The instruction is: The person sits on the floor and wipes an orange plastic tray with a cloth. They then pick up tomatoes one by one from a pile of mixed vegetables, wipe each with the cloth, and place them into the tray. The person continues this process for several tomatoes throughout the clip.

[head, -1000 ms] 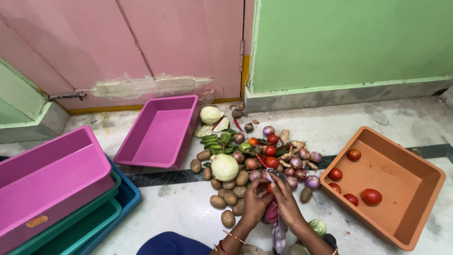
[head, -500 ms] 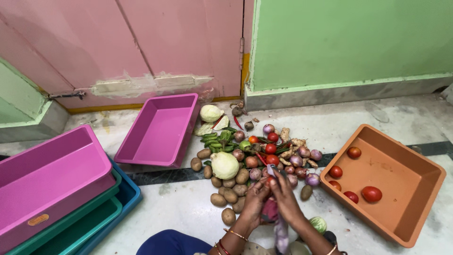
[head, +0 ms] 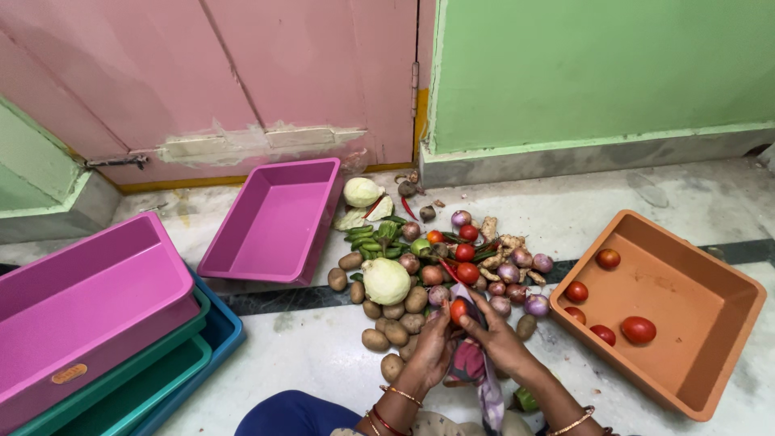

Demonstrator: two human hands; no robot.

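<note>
Both hands meet low centre, just before the veg pile; right hand (head: pixel 499 337) and left hand (head: pixel 433 347) together grip a red tomato (head: pixel 458 311) with a cloth (head: pixel 476 367) wrapped round it, prob. wiping; tomato sits at fingertips, between both; orange tray (head: pixel 726 355) w/ tomatoes lies to the right, nearer right hand; pink tray (head: pixel 242 266) far-left of the floor.

Landmark: heap of mixed vegetables (head: pixel 436 266) on the pale stone floor (head: pixel 323 355).
- Left of heap: empty magenta plastic tub (head: pixel 274 222), touching the heap's edge; its raised walls block low passage.
- Further left: stack of magenta, green and blue tubs (head: pixel 105 323).
- Right of heap: orange plastic tub (head: pixel 670 315); narrow bare floor between.
- Behind heap: pink door (head: pixel 242 81), green wall (head: pixel 597 73).
- Near-left of heap: open floor.
</note>
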